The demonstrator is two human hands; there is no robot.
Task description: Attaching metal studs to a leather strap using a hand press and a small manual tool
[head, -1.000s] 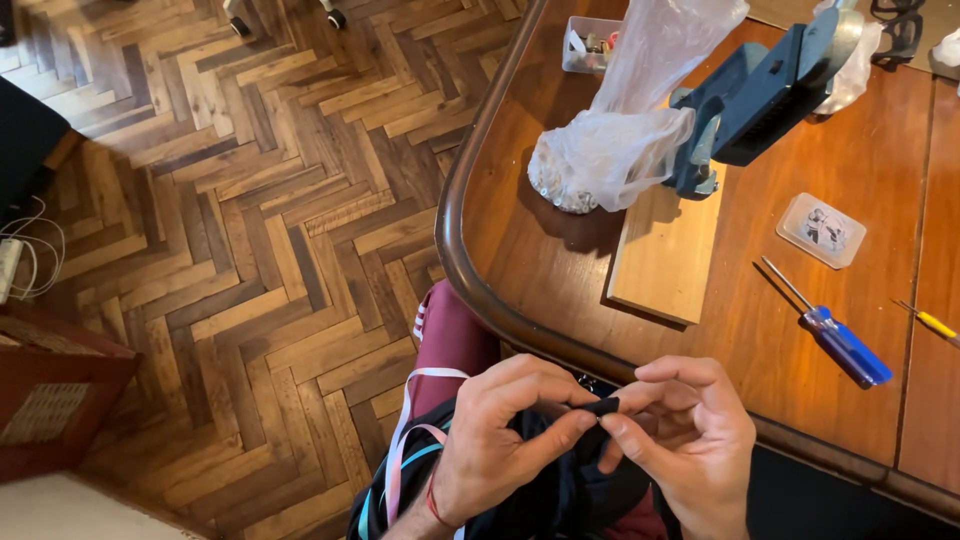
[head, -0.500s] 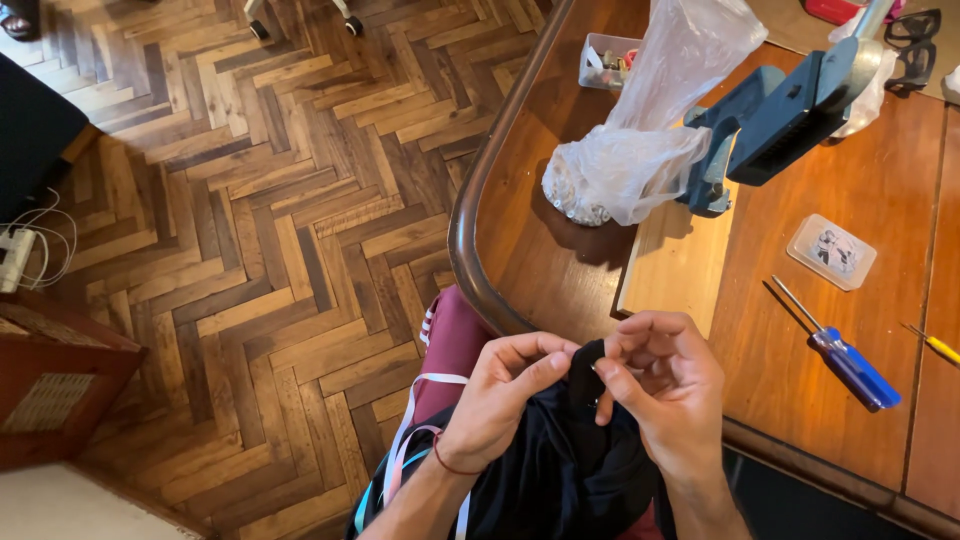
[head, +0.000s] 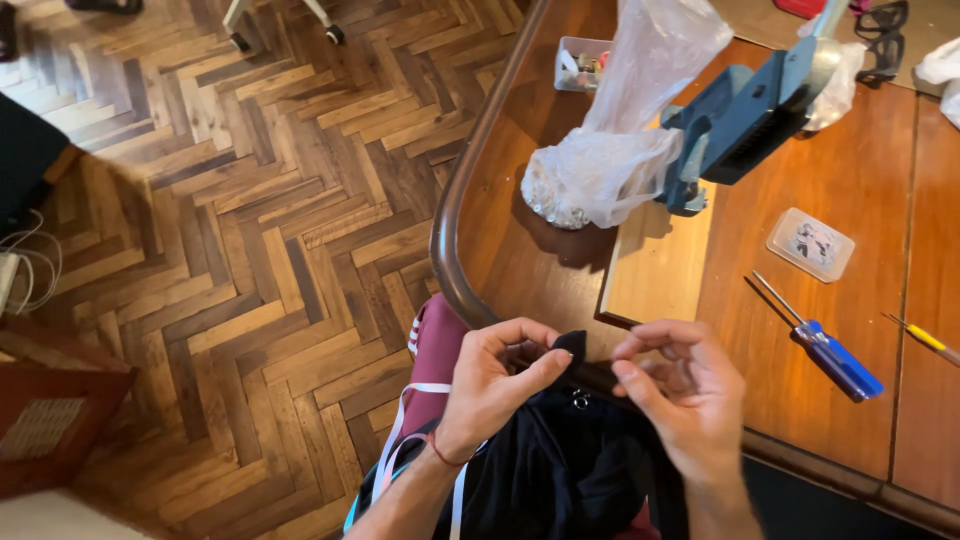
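Both hands on the black garment, low centre, just off the bench edge, over the lap. Left hand curled, thumb and forefinger pinched shut on a fold of the cloth at the top edge. Right hand same deal, fingers bent, thumb and forefinger closed on the fabric just beside the left; the strip betw. them looks pulled taut. Small metal ring or zip pull shows just below that strip, too small to tell which. Rest of the garment hangs down in a bunch under the wrists. Thin red band on the left wrist.

On the bench: blue vise standing on a pale wood board, a clear plastic bag hanging against it, touching. Blue-handled screwdriver lies to the right of the board, near the right hand but apart from it. Yellow-handled screwdriver further right. Small clear packet above them. Little clear box of bits at the far edge.

Left: herringbone wood floor, white cables at the far left. Maroon trouser leg w. white stripes shows under the left hand.
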